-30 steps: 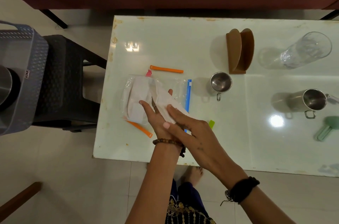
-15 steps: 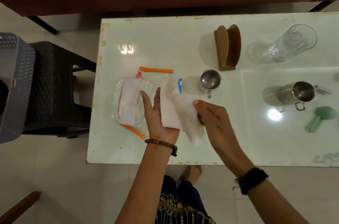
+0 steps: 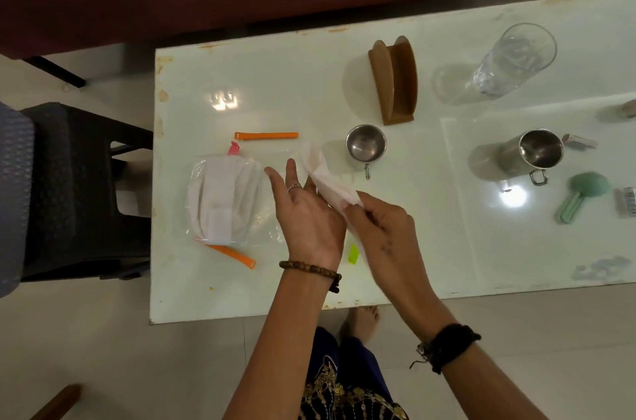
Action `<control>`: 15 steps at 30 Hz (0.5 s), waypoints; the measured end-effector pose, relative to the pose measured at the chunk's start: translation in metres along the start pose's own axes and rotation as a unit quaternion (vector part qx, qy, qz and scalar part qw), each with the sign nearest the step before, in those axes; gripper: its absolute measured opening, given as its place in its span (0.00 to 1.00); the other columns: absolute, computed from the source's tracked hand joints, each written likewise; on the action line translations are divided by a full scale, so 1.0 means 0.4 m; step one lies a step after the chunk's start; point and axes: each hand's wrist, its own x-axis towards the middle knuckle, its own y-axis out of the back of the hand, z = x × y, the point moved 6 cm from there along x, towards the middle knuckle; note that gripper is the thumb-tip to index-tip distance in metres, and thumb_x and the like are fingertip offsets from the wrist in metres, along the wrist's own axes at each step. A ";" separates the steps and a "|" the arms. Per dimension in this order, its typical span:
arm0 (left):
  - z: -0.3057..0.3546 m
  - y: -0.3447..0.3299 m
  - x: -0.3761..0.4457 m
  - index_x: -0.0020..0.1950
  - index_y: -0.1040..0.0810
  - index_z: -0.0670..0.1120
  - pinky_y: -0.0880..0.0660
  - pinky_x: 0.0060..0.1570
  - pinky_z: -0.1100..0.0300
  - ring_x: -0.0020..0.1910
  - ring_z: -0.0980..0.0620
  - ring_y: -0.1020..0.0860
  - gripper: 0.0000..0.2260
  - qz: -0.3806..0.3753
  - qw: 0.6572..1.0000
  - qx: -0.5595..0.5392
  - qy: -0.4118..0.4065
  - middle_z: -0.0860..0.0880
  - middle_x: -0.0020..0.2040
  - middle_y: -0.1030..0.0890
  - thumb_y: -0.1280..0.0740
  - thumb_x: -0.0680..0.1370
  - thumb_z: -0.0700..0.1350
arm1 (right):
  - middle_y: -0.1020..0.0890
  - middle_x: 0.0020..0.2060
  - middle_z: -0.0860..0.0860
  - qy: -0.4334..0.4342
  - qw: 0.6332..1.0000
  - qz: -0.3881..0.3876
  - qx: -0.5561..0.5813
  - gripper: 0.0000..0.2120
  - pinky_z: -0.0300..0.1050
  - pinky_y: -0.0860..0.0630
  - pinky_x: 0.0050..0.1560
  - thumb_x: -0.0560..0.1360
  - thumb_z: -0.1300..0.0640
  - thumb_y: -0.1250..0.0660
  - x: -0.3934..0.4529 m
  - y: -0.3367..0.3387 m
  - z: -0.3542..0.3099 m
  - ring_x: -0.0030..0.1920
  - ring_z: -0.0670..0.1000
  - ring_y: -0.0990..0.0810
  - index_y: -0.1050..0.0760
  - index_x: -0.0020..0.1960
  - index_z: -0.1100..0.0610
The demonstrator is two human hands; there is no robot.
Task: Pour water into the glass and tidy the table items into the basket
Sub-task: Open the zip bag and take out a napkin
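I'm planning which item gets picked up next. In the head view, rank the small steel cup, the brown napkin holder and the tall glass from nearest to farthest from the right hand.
From the right hand:
1. Small steel cup, just beyond it.
2. Brown napkin holder, farther back.
3. Tall glass, at the far right.

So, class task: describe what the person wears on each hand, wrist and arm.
Left hand: a ring on one finger and a brown beaded bracelet at the wrist. Right hand: a black band with loose threads at the wrist. Both forearms are bare, with no sleeves showing.
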 end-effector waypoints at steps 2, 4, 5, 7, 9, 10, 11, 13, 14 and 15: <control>-0.009 0.005 0.015 0.64 0.29 0.51 0.26 0.56 0.53 0.57 0.50 0.24 0.23 -0.030 0.997 0.063 0.021 0.49 0.59 0.23 0.46 0.76 0.61 | 0.26 0.30 0.55 -0.022 0.997 0.032 0.064 0.12 0.42 0.34 0.36 0.79 0.60 0.41 0.002 0.035 0.000 0.33 0.47 0.30 0.23 0.43 0.65; -0.011 0.015 0.034 0.56 0.24 0.48 0.25 0.54 0.53 0.54 0.49 0.23 0.20 -0.046 0.988 0.143 0.042 0.48 0.52 0.19 0.40 0.71 0.58 | 0.19 0.39 0.61 -0.041 0.993 0.047 0.105 0.12 0.44 0.29 0.41 0.79 0.58 0.41 0.006 0.063 0.010 0.39 0.53 0.22 0.22 0.50 0.64; -0.012 0.022 0.044 0.55 0.23 0.48 0.24 0.52 0.54 0.52 0.49 0.22 0.19 -0.051 0.982 0.176 0.045 0.48 0.50 0.18 0.38 0.69 0.56 | 0.19 0.43 0.64 -0.044 0.991 0.056 0.114 0.12 0.46 0.28 0.43 0.79 0.58 0.41 0.007 0.079 0.014 0.43 0.59 0.20 0.22 0.51 0.64; -0.013 0.035 0.064 0.51 0.22 0.49 0.20 0.43 0.60 0.44 0.54 0.19 0.15 -0.056 0.972 0.224 0.040 0.52 0.44 0.16 0.35 0.67 0.51 | 0.19 0.47 0.66 -0.041 0.988 0.077 0.125 0.12 0.45 0.27 0.43 0.80 0.58 0.42 0.006 0.111 0.021 0.47 0.61 0.20 0.23 0.52 0.65; -0.012 0.041 0.078 0.48 0.21 0.49 0.20 0.36 0.63 0.38 0.57 0.18 0.09 -0.067 0.967 0.245 0.035 0.54 0.38 0.15 0.33 0.68 0.46 | 0.18 0.47 0.63 -0.044 0.987 0.078 0.136 0.11 0.42 0.26 0.43 0.80 0.58 0.42 0.004 0.127 0.026 0.45 0.53 0.19 0.22 0.52 0.62; -0.011 0.038 0.084 0.47 0.21 0.49 0.21 0.35 0.64 0.37 0.57 0.18 0.09 -0.072 0.966 0.247 0.034 0.54 0.38 0.15 0.33 0.68 0.45 | 0.17 0.47 0.59 -0.048 0.987 0.071 0.135 0.09 0.42 0.24 0.42 0.79 0.57 0.40 0.006 0.132 0.030 0.46 0.50 0.19 0.22 0.53 0.59; -0.010 0.034 0.092 0.47 0.21 0.49 0.21 0.35 0.64 0.37 0.57 0.18 0.09 -0.076 0.965 0.248 0.032 0.54 0.38 0.15 0.32 0.67 0.46 | 0.16 0.47 0.56 -0.055 0.989 0.058 0.125 0.08 0.43 0.23 0.43 0.77 0.57 0.37 0.007 0.134 0.035 0.46 0.49 0.18 0.23 0.54 0.55; -0.011 0.022 0.107 0.47 0.21 0.49 0.20 0.37 0.63 0.38 0.57 0.17 0.10 -0.078 0.966 0.244 0.028 0.53 0.38 0.15 0.32 0.67 0.47 | 0.16 0.46 0.54 -0.081 0.993 0.029 0.085 0.14 0.46 0.20 0.46 0.74 0.60 0.32 0.012 0.136 0.055 0.47 0.52 0.17 0.26 0.58 0.51; -0.012 0.015 0.115 0.47 0.22 0.49 0.20 0.38 0.62 0.39 0.57 0.17 0.09 -0.075 0.966 0.244 0.026 0.54 0.39 0.15 0.33 0.69 0.47 | 0.15 0.44 0.54 -0.089 0.993 0.020 0.069 0.18 0.43 0.19 0.46 0.72 0.63 0.31 0.013 0.140 0.064 0.46 0.51 0.17 0.28 0.59 0.51; -0.013 0.009 0.125 0.47 0.22 0.49 0.19 0.40 0.62 0.40 0.57 0.18 0.07 -0.068 0.967 0.246 0.023 0.54 0.40 0.15 0.35 0.72 0.47 | 0.15 0.43 0.52 -0.090 0.994 0.016 0.055 0.20 0.36 0.20 0.43 0.72 0.65 0.31 0.014 0.146 0.069 0.45 0.47 0.16 0.29 0.61 0.52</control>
